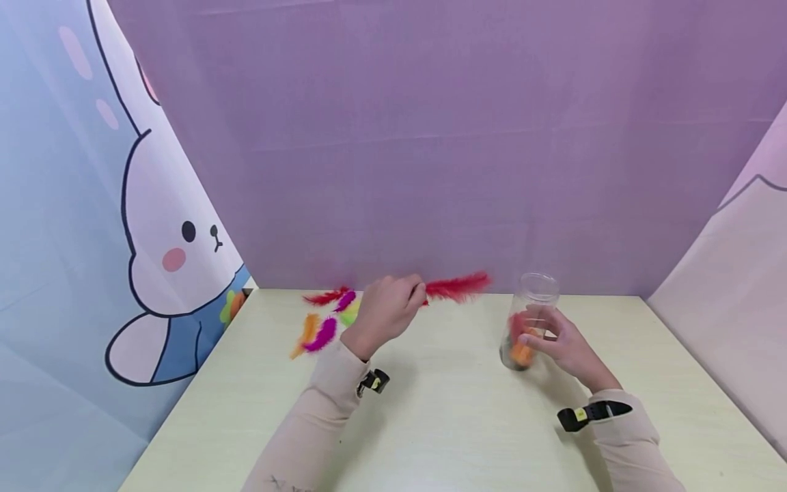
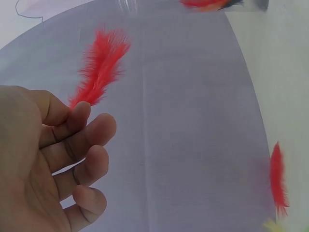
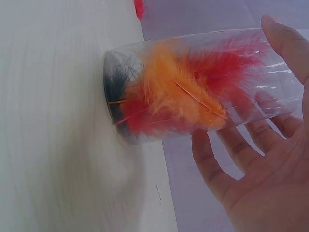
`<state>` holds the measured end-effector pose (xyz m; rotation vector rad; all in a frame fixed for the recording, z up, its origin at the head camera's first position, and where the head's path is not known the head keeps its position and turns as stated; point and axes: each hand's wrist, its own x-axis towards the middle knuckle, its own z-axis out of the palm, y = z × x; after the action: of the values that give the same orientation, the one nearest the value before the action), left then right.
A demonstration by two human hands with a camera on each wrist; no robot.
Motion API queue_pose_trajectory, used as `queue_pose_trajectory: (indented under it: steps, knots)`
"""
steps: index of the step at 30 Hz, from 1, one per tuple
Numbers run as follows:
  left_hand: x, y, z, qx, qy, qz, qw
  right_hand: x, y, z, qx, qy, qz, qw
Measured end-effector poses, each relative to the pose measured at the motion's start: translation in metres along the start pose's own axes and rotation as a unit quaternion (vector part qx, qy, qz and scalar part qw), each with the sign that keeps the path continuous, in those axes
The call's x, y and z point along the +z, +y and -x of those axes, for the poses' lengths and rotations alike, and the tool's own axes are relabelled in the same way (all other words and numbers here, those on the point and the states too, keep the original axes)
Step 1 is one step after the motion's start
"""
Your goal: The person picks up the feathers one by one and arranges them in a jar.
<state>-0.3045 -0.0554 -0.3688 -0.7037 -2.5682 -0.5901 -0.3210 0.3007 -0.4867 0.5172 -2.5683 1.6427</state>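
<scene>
A: State the setting.
B: Pale worktop; purple cloth behind; rabbit-print curtain at left.

A: Hands?
B: Left hand pinches a fluffy red feather above the worktop. Right hand grips a clear jar containing orange, red and dark feathers.

A: Obscured?
B: Left fingers conceal the held quill; the left hand partly covers the loose feathers.

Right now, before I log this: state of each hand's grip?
Left hand: closed, pinching a red feather.
Right hand: closed around a clear cylindrical jar with orange and red feathers inside.
</scene>
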Motion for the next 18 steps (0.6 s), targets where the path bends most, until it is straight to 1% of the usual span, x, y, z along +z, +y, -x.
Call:
queue_pose_trajectory:
  steps: [7, 11, 18]
  knots:
    - [-0.005, 0.012, -0.015, 0.013, -0.017, 0.021, 0.9995, 0.000, -0.001, 0.001, -0.001, 0.001, -0.002, 1.000]
    - [-0.009, 0.023, -0.026, 0.024, -0.028, 0.029, 0.9989, 0.000, 0.000, 0.001, 0.000, 0.001, -0.004, 1.000]
    - [-0.012, 0.041, -0.048, 0.042, -0.048, 0.048, 0.9968, 0.000, 0.000, 0.000, -0.001, 0.001, -0.004, 1.000]
